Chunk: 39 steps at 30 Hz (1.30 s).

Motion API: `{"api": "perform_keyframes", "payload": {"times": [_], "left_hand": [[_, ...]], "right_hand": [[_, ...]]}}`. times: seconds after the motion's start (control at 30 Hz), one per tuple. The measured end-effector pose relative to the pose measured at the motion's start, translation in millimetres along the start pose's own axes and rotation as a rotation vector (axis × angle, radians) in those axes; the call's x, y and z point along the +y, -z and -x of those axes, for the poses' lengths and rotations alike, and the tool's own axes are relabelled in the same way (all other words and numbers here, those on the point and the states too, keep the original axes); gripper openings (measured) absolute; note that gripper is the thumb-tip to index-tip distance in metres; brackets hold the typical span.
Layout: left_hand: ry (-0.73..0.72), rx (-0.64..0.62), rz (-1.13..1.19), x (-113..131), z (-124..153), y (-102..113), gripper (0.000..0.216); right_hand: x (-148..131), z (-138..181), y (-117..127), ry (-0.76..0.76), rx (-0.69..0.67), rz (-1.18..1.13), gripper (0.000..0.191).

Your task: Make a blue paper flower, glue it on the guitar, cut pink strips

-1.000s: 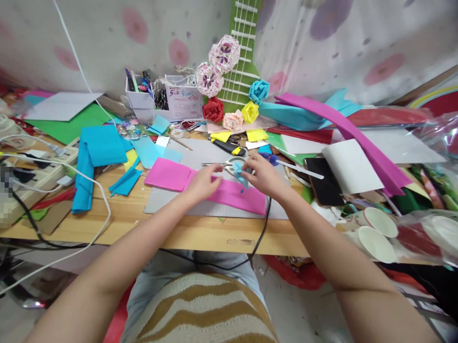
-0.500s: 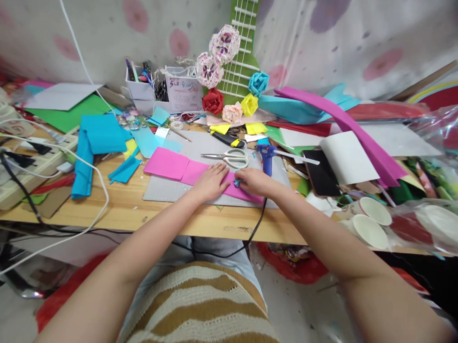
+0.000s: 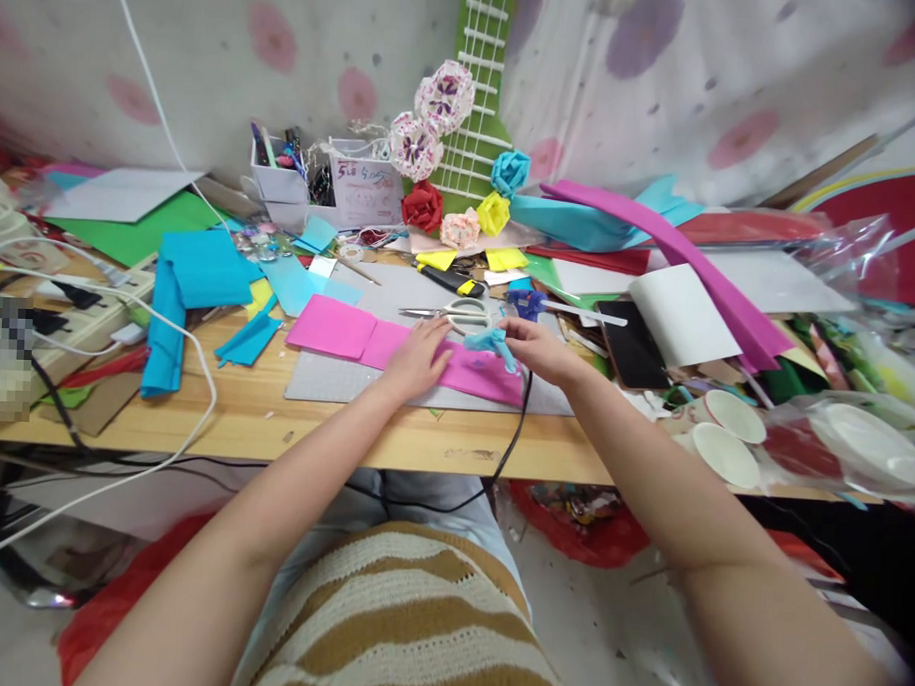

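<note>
A long pink crepe-paper strip [image 3: 330, 327], creased partway along, lies over a grey board [image 3: 336, 377]. My left hand [image 3: 419, 362] rests flat on the strip's middle with fingers stretched out. Above the strip's right part, my right hand [image 3: 533, 348] pinches a crumpled light-blue piece of paper [image 3: 489, 341], which hangs from the fingertips. White-handled scissors [image 3: 468, 313] lie just beyond my left hand. Behind my right hand is a blue glue gun [image 3: 526, 303], partly hidden, its black cord running to the table's front edge.
Blue paper pieces [image 3: 205, 269] and a power strip [image 3: 90, 320] with cables lie left. A yellow-black cutter [image 3: 452, 279] and paper flowers [image 3: 422, 206] are at the back. A black phone [image 3: 633, 344], white paper [image 3: 685, 316] and paper cups [image 3: 726, 454] stand or lie right.
My right hand has lifted off the pink strip and moved slightly right and up, and more of the light-blue paper shows. My left hand stays on the strip.
</note>
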<state>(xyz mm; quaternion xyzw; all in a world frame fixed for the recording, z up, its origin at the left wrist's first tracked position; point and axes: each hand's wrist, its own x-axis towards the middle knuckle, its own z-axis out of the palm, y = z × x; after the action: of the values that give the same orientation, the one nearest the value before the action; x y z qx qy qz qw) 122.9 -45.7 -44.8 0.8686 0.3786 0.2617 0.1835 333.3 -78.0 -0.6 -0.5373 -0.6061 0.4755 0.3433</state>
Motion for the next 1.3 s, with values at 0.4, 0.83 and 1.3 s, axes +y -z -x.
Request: {"api": "perform_keyframes", "payload": {"times": [0.4,0.83,1.3], "left_hand": [[0.523,-0.041,1.422,23.4,-0.2,13.1,0.007],[0.478,0.004,1.258,29.6,-14.0,16.3,0.022],[-0.007,-0.286,-0.212,-9.7,-1.8,-3.2,0.046]], "right_hand": [[1.0,-12.5,-32.7,0.000,0.124,-0.213,0.026],[-4.4,-14.1,-24.9,0.223,0.134,0.214,0.025],[17.2,-2.2,-29.1,0.434,-0.077,1.062,0.029]]}}
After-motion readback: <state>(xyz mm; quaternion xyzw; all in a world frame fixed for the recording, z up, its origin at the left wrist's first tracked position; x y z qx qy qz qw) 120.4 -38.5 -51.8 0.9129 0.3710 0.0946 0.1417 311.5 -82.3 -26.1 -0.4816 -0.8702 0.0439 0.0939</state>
